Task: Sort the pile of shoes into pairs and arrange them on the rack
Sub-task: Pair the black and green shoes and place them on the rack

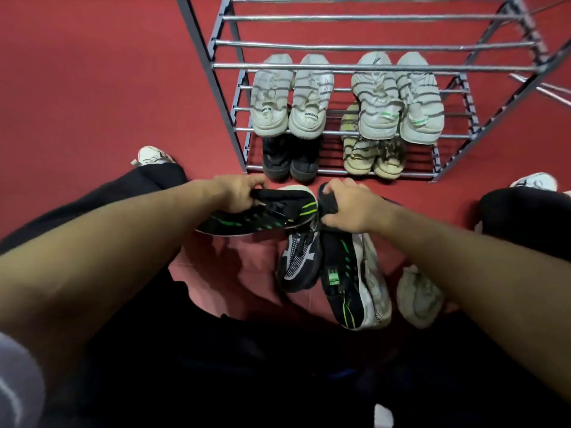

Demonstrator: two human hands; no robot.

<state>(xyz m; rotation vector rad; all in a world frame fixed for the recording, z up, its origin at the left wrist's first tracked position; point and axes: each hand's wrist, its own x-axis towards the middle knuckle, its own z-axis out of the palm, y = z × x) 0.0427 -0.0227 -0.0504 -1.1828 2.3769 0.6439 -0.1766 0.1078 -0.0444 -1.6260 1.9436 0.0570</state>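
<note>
My left hand [238, 193] grips a black sneaker with green stripes [265, 216] by its collar, held sideways just above the floor. My right hand [349, 206] grips the collar of the matching black and green sneaker [340, 276], which hangs toe-down toward me. Both are in front of the metal shoe rack [370, 67]. The rack holds two white pairs [293, 97] [398, 97] on one tier, with a black pair [290, 160] and a beige pair [372, 159] on the lowest tier.
On the red floor lie a black sneaker with white mesh [298, 261], a white sneaker [375, 291] behind the right-hand shoe, and another white shoe [418, 296]. My feet in white shoes [151, 156] [533, 180] flank the rack. Upper rack tiers are bare bars.
</note>
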